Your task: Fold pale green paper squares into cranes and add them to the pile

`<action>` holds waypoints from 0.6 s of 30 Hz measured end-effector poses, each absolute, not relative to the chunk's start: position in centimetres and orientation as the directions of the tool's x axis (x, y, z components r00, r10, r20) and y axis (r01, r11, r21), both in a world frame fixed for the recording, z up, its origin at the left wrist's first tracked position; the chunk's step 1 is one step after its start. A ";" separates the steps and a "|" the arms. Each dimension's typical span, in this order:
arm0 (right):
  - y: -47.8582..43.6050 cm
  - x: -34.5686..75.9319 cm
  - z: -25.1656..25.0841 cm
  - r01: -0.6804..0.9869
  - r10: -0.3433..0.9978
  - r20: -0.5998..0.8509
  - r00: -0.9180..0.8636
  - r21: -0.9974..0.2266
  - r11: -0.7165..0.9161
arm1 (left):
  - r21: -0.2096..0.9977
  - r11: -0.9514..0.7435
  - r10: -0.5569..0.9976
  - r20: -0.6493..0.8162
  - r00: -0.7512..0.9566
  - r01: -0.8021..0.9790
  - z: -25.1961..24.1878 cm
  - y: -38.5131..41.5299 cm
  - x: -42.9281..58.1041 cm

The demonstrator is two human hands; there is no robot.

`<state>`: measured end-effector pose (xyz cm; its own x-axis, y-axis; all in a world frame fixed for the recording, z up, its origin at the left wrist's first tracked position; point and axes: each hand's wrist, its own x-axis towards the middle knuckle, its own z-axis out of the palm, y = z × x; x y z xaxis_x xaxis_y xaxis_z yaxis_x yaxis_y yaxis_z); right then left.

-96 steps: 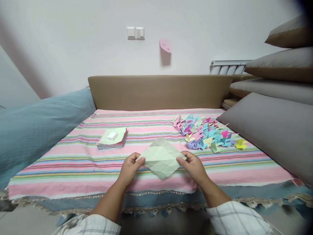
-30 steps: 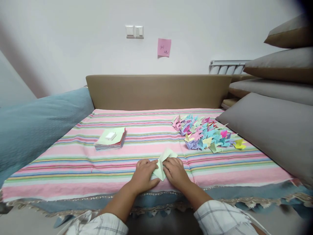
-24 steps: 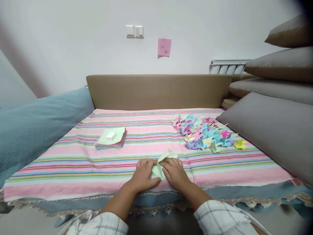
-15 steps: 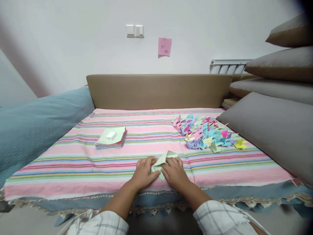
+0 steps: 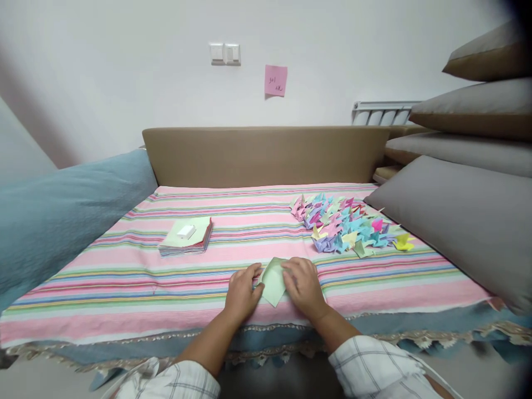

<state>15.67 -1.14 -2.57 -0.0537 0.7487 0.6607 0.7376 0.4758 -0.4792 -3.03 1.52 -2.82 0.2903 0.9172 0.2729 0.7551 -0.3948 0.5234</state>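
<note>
A pale green sheet of origami paper, folded into a kite-like shape, lies on the striped cloth between my hands. My left hand grips its left edge, thumb on top and fingers curled at the far side. On the right edge, the thumb and fingers of my right hand pinch the paper. Part of each edge is hidden under the fingers.
Folded paper cranes in many colours crowd the right side. On the left stands a stack of square paper with a small white block on top. Grey cushions pile up at the right, and a blue covered armrest is at the left.
The raised flap of green paper now lies flat, giving a kite-like outline. My hands have moved slightly apart, and the view has shifted a little.
</note>
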 end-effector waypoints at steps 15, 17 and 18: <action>1.1 17.2 -2.8 0.151 0.975 0.196 0.103 -0.972 0.179 | 0.527 -0.361 0.932 0.239 0.274 0.769 -2.8 1.6 -2.9; 1.1 17.2 -2.8 0.125 0.986 0.160 0.036 -0.980 0.155 | 0.523 -0.355 0.934 0.229 0.273 0.775 -2.7 1.6 -2.9; 1.1 17.2 -2.9 0.094 0.990 0.140 0.000 -0.986 0.140 | 0.519 -0.353 0.935 0.225 0.274 0.778 -2.7 1.5 -2.9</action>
<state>17.18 1.12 -2.86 0.0003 0.9901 0.1404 0.0937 0.1398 -0.9857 -2.92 1.55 -2.69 0.2735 0.9352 0.2249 0.7784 -0.3526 0.5194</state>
